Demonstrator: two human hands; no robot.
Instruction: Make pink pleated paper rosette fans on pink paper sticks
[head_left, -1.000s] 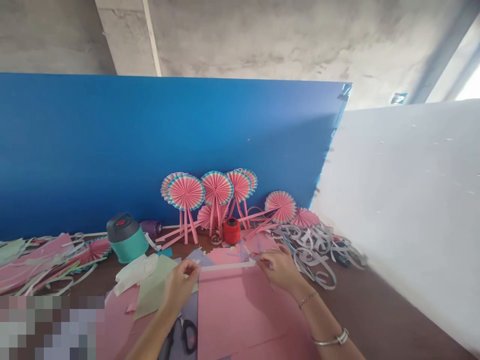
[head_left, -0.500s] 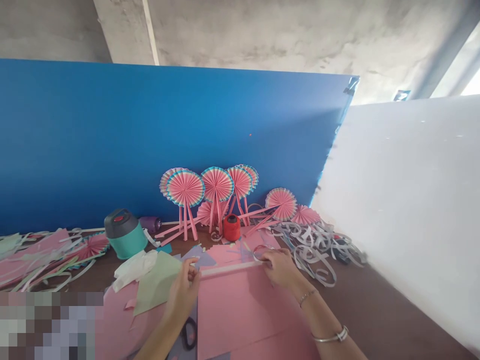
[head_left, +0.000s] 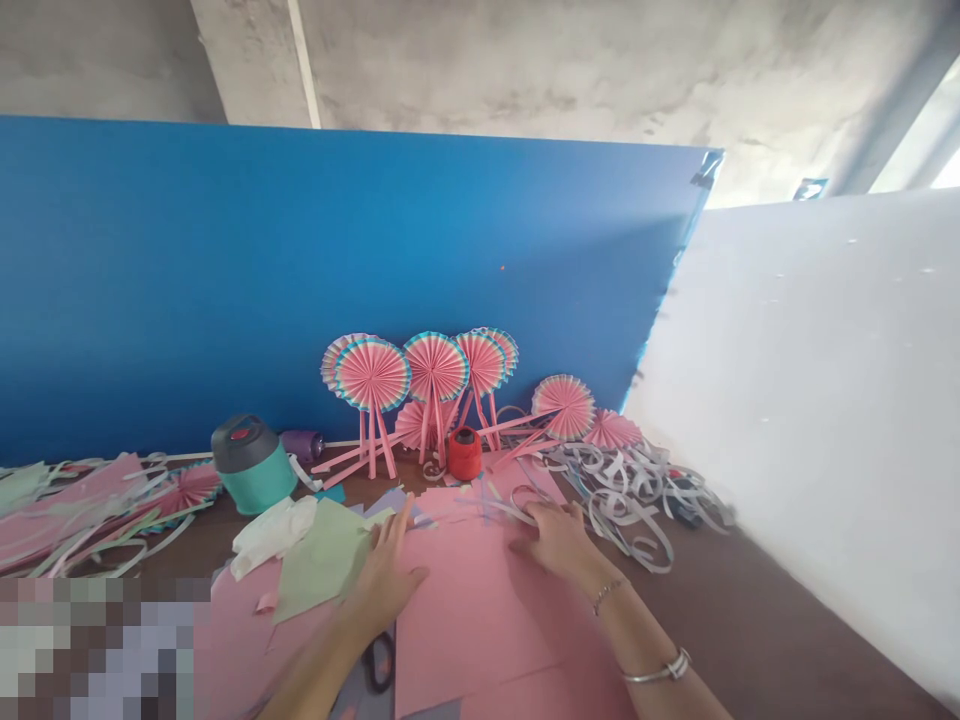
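A large sheet of pink paper (head_left: 465,630) lies before me, with more pink paper under its lower right part. My left hand (head_left: 382,585) rests at the sheet's upper left edge, fingers stretched and thumb apart, holding nothing. Over the upper right edge, my right hand (head_left: 562,545) is palm down with bent fingers and the thumb spread away from them. A thin curled strip (head_left: 525,497) loops just beyond its fingertips. The black handle of what look like scissors (head_left: 380,662) shows beside my left wrist. Pale green paper (head_left: 322,565) lies left of that hand.
Pink pleated paper fans (head_left: 373,373) lean against the blue panel (head_left: 225,270). A red container (head_left: 464,456) and a teal jug with dark lid (head_left: 255,470) stand in front. Curled white strips (head_left: 630,490) heap at right, by the white wall (head_left: 825,400). Crumpled white material (head_left: 274,535) lies left.
The straight white strip between my hands along the sheet's upper edge no longer shows. My left hand has opened from a pinch and flattened; the right thumb has spread from its fingers.
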